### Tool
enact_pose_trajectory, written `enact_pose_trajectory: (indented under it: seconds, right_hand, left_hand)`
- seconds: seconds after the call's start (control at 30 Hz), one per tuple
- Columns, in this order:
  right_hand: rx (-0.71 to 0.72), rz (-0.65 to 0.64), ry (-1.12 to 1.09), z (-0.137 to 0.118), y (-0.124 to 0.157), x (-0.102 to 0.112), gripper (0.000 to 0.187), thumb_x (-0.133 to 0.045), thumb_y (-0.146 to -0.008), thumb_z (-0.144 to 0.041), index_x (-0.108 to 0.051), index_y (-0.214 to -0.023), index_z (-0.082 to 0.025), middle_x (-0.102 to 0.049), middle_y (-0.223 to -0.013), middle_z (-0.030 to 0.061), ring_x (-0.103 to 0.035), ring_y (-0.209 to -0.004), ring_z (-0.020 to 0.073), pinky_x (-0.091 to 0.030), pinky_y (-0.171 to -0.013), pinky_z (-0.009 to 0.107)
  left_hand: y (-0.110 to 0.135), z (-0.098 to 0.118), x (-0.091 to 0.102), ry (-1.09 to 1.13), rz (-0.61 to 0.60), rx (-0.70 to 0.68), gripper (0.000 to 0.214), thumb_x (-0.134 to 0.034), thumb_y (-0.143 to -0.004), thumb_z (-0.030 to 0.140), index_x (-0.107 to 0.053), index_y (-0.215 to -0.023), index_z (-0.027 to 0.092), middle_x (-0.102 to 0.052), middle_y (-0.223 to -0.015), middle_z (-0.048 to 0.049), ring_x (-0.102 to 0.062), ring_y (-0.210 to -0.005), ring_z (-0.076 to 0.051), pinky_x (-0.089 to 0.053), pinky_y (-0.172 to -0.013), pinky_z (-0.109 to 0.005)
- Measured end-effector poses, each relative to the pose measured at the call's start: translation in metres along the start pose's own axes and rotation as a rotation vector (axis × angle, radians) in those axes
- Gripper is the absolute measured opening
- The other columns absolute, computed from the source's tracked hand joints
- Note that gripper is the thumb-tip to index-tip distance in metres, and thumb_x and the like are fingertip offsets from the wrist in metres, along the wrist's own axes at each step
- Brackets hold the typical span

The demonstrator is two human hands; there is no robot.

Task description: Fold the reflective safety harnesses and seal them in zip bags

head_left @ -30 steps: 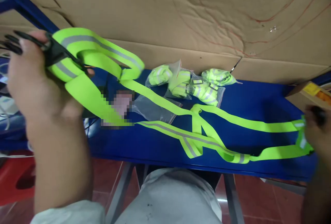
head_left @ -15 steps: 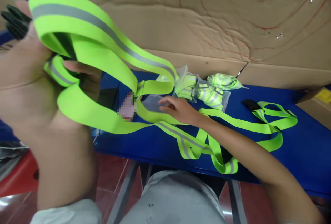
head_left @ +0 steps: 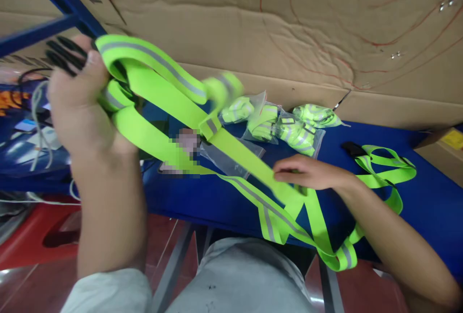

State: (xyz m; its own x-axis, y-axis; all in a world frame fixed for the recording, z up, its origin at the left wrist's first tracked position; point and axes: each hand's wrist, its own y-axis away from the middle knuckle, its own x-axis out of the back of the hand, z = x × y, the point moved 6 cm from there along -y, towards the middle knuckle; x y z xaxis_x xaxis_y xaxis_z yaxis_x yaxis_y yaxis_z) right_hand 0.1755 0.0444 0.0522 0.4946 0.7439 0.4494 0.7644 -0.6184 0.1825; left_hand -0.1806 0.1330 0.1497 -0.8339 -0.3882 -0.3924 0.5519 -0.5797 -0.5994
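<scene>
My left hand [head_left: 85, 96], raised at the left, is closed around one end of a neon-yellow reflective strap harness [head_left: 162, 93] with a grey stripe. Black pieces, perhaps buckle parts, stick out above that hand. My right hand [head_left: 304, 172] pinches a strap of the same harness over the middle of the table. Between the hands the strap runs taut past a slider loop [head_left: 210, 127]; a blurred loop of webbing hangs over it. Below, another strap sags past the table's front edge. The harness's far part, with a black buckle [head_left: 352, 149], lies on the right.
Several clear bags of folded reflective straps [head_left: 296, 134] lie along the back of the blue table [head_left: 427, 207]. A flat clear bag [head_left: 235, 156] lies nearer. Cardboard [head_left: 217, 23] lines the back; a box [head_left: 444, 144] stands right. A red stool [head_left: 43, 236] is at lower left.
My right hand has moved right and closed on a strap, pulling it straight. My left hand appears lower and farther right, still gripping the harness.
</scene>
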Motion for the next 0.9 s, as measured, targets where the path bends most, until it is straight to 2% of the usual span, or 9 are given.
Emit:
enact_pose_trajectory:
  seconds: [0.1,0.2,0.3,0.4,0.43,0.5,0.6,0.77,0.9]
  right_hand:
    - [-0.148,0.206,0.120,0.020,0.053,0.033,0.042,-0.054,-0.103,-0.055,-0.067,-0.088,-0.018,-0.057,-0.076,-0.0010,-0.048,-0.069,0.0117,-0.036,-0.062,0.025]
    - [-0.254,0.201,0.210,0.032,0.085,0.040,0.044,-0.053,-0.103,-0.058,-0.069,-0.090,-0.020,-0.060,-0.075,-0.0003,-0.051,-0.068,0.0132,-0.037,-0.061,0.026]
    - [-0.334,0.156,0.330,0.041,0.094,0.034,0.048,-0.047,-0.104,-0.060,-0.068,-0.086,-0.021,-0.062,-0.076,0.0014,-0.056,-0.068,0.0157,-0.041,-0.062,0.028]
    - [-0.286,0.320,0.551,0.032,0.083,0.032,0.045,-0.054,-0.100,-0.062,-0.073,-0.110,-0.022,-0.071,-0.115,0.0113,-0.068,-0.106,0.0299,-0.053,-0.090,0.043]
    - [-0.233,0.416,0.599,0.024,0.075,0.030,0.052,-0.061,-0.096,-0.063,-0.069,-0.129,-0.024,-0.064,-0.138,0.0146,-0.061,-0.128,0.0367,-0.049,-0.105,0.052]
    - [-0.109,0.581,0.553,0.007,0.051,0.024,0.096,-0.077,-0.082,-0.068,-0.041,-0.161,-0.027,-0.032,-0.171,0.0154,-0.031,-0.158,0.0420,-0.034,-0.124,0.061]
    - [0.075,0.587,0.240,-0.010,0.000,0.002,0.118,-0.088,-0.072,-0.066,-0.026,-0.166,-0.031,-0.029,-0.174,0.0114,-0.024,-0.163,0.0371,-0.026,-0.131,0.058]
    - [0.227,0.509,-0.195,-0.018,-0.059,-0.028,0.068,-0.080,-0.083,-0.056,-0.057,-0.138,-0.023,-0.067,-0.139,0.0109,-0.063,-0.132,0.0287,-0.049,-0.115,0.045]
    - [0.114,0.548,0.110,-0.013,-0.039,-0.025,0.031,-0.070,-0.089,-0.040,-0.065,-0.113,-0.020,-0.076,-0.103,0.0069,-0.072,-0.092,0.0241,-0.054,-0.082,0.034]
  left_hand:
    - [0.019,0.005,-0.003,0.031,-0.106,0.035,0.024,-0.078,-0.067,0.001,-0.068,-0.088,0.006,-0.063,-0.070,0.0061,-0.061,-0.059,-0.005,-0.063,-0.068,-0.021]
    - [0.051,0.001,-0.013,0.034,-0.166,0.217,0.033,-0.090,-0.066,0.015,-0.069,-0.091,0.009,-0.064,-0.065,0.0059,-0.055,-0.044,-0.008,-0.066,-0.055,-0.031]
    - [0.081,0.000,-0.027,0.070,-0.209,0.379,0.040,-0.095,-0.065,0.021,-0.069,-0.093,0.011,-0.065,-0.066,0.0049,-0.058,-0.043,-0.009,-0.063,-0.047,-0.027]
    - [0.101,0.001,-0.041,0.141,-0.286,0.514,0.042,-0.097,-0.066,0.025,-0.068,-0.094,0.015,-0.065,-0.067,0.0050,-0.061,-0.045,-0.011,-0.057,-0.038,-0.021]
    - [0.106,0.001,-0.044,0.177,-0.310,0.559,0.043,-0.098,-0.066,0.026,-0.068,-0.094,0.016,-0.065,-0.068,0.0051,-0.061,-0.046,-0.011,-0.056,-0.036,-0.020]
    - [0.115,0.002,-0.052,0.250,-0.351,0.643,0.046,-0.099,-0.065,0.027,-0.068,-0.096,0.016,-0.065,-0.069,0.0054,-0.061,-0.046,-0.009,-0.054,-0.034,-0.017]
    - [0.125,0.006,-0.060,0.328,-0.372,0.732,0.044,-0.098,-0.068,0.024,-0.067,-0.098,0.016,-0.065,-0.071,0.0059,-0.062,-0.047,-0.007,-0.052,-0.035,-0.013]
    - [0.125,0.014,-0.060,0.312,-0.339,0.754,0.036,-0.091,-0.074,0.018,-0.064,-0.098,0.017,-0.067,-0.075,0.0050,-0.062,-0.046,-0.007,-0.051,-0.036,-0.013]
    - [0.084,0.022,-0.032,0.090,-0.227,0.417,0.035,-0.091,-0.070,0.019,-0.066,-0.094,0.014,-0.068,-0.070,0.0039,-0.059,-0.042,-0.010,-0.055,-0.036,-0.020]
